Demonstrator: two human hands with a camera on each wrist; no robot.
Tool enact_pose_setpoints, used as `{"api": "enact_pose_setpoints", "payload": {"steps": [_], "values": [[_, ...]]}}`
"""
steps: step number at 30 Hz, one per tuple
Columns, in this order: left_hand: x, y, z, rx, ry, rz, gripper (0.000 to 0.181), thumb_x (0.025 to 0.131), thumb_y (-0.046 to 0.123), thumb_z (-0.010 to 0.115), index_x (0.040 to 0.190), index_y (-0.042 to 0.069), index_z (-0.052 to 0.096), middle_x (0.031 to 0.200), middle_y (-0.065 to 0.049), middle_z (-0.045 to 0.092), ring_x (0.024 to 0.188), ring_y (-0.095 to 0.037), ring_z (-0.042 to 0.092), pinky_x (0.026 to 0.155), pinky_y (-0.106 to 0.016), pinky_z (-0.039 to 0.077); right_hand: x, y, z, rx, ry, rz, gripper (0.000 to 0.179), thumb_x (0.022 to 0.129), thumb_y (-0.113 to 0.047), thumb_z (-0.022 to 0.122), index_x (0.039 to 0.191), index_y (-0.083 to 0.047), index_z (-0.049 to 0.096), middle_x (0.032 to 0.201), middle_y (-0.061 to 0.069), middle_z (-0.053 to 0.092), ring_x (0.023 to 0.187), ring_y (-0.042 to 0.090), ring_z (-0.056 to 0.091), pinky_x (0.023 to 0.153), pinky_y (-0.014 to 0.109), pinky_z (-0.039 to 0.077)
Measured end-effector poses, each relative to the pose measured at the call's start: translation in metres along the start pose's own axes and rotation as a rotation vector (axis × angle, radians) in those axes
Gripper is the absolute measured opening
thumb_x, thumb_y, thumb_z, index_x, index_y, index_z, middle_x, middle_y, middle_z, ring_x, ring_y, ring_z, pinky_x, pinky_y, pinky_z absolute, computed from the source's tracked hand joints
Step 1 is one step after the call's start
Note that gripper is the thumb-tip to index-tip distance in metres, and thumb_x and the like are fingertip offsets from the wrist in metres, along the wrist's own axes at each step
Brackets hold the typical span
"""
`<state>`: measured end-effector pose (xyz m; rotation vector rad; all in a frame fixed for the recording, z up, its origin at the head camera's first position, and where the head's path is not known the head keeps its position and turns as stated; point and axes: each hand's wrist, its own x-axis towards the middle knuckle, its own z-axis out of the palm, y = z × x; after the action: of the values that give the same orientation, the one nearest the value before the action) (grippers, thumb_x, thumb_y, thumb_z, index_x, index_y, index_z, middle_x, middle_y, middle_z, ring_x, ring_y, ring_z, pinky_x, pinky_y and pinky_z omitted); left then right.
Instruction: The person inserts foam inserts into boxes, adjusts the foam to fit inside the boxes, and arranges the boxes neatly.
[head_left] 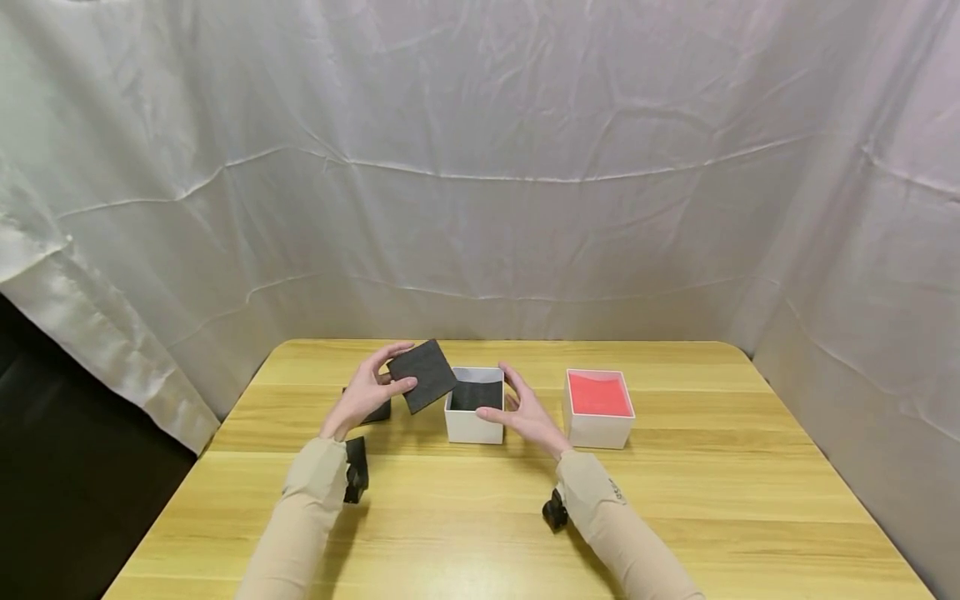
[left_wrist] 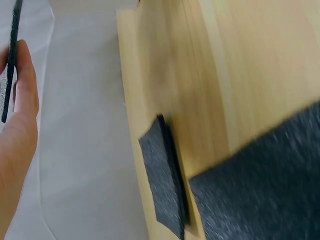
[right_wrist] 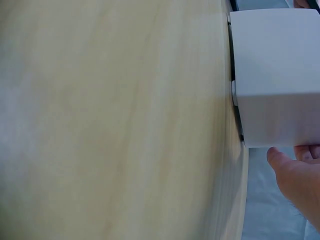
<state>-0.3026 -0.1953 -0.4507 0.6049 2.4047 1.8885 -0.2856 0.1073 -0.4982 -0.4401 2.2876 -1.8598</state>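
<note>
From where I stand, the person's left hand [head_left: 363, 398] pinches a black felt-like square [head_left: 423, 379] by its left corner, thumb on the near face and fingers behind. The piece is up off the wooden table [head_left: 450, 517], its sides about equal, so neither way is clearly the long one. It sits turned like a diamond, one corner toward the back curtain [head_left: 480, 233], one down toward the person, and one to the right, overlapping the left rim of an open white box [head_left: 474, 429] in the head view – whether it touches that rim I cannot tell. From the left wrist it shows edge-on, a thin dark strip

The right hand [head_left: 528, 417] is just beside the box's right side, thumb and forefinger spread wide; contact I cannot make out. Inside the box lies black material [head_left: 477, 397]. Further right stands a second white box [head_left: 602, 431], with a red piece [head_left: 600, 395] filling its opening – while two more dark pieces, a smaller one [left_wrist: 165, 180] and a larger-looking one [left_wrist: 265, 195], show in the left wrist view
</note>
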Motion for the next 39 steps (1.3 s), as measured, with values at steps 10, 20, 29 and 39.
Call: {"api": "enact_pose_setpoints", "payload": {"steps": [10,20,29,39], "values": [[0.008,0.010,0.021,0.052,0.103,-0.055,0.056,0.090,0.014,0.077,0.141,0.007,0.053,0.151,-0.018,0.044,0.133,-0.043,0.052,0.107,-0.053,0.049,0.001,0.000,-0.001,0.004,-0.011,-0.002,0.100,0.086,-0.029,0.081,0.162,-0.021,0.017,0.171,0.006,0.013,0.159,0.026,0.011,0.128,0.050,0.019],[0.018,0.011,0.046,0.074,0.107,-0.012,0.055,0.087,0.013,0.079,0.138,0.011,0.058,0.147,-0.014,0.050,0.113,-0.034,0.061,0.083,-0.025,0.055,0.000,0.000,0.001,0.010,-0.004,0.008,0.100,0.086,-0.028,0.081,0.162,-0.019,0.017,0.170,0.006,0.016,0.159,0.026,0.012,0.128,0.050,0.019],[0.027,0.013,0.059,0.169,0.097,0.029,0.052,0.087,0.008,0.078,0.136,0.007,0.060,0.140,-0.017,0.056,0.119,-0.033,0.056,0.090,-0.033,0.057,0.002,0.001,0.002,0.004,0.002,0.006,0.101,0.086,-0.028,0.081,0.163,-0.017,0.015,0.170,0.008,0.017,0.159,0.027,0.012,0.127,0.052,0.020],[0.032,0.012,0.068,0.167,0.037,0.028,0.052,0.087,0.003,0.076,0.136,0.000,0.059,0.132,-0.025,0.058,0.094,-0.032,0.070,0.078,-0.033,0.059,0.002,0.000,0.001,0.026,-0.002,-0.009,0.100,0.086,-0.025,0.081,0.162,-0.021,0.017,0.169,0.007,0.018,0.158,0.026,0.013,0.127,0.052,0.020]]}}
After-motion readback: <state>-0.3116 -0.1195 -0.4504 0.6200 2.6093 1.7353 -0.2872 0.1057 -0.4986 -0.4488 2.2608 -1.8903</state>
